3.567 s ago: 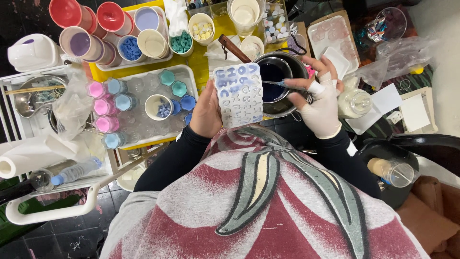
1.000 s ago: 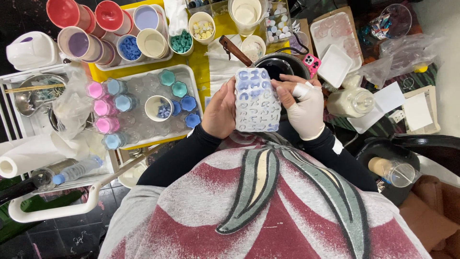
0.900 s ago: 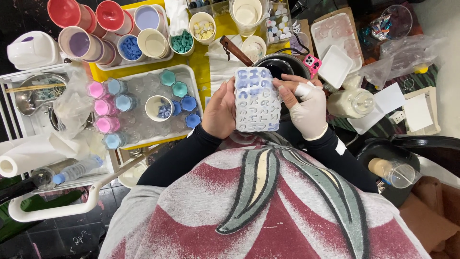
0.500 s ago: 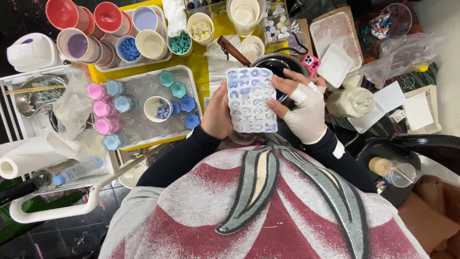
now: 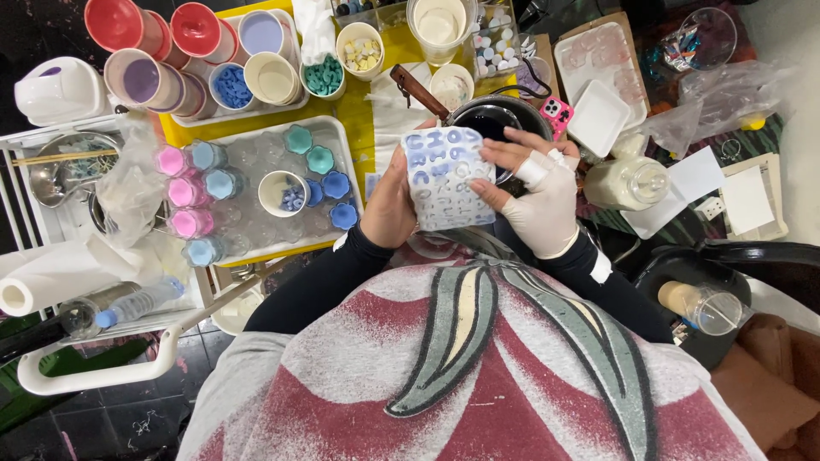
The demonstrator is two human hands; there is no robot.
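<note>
— Where is the white flexible letter mould with pale blue filling (image 5: pixel 448 177)?

— Held up at chest height, tilted, between both hands, over the near rim of the dark round pot (image 5: pixel 495 119). The left hand (image 5: pixel 391 205) wraps the mould's left edge, fingers curled behind it. The right hand (image 5: pixel 540 198), in a whitish glove with bare fingertips, lies on the right edge, fingers spread flat across the face.

— Any room around it?

— Little. Just left, the clear plastic tray (image 5: pixel 256 248) with small pink and blue cups runs close to the left wrist. Right of the glove stands a milky plastic bottle (image 5: pixel 628 181), near a white square dish (image 5: pixel 600 118). A pink phone (image 5: pixel 555 113) touches the pot's far right rim. The only open space is toward the body.
</note>
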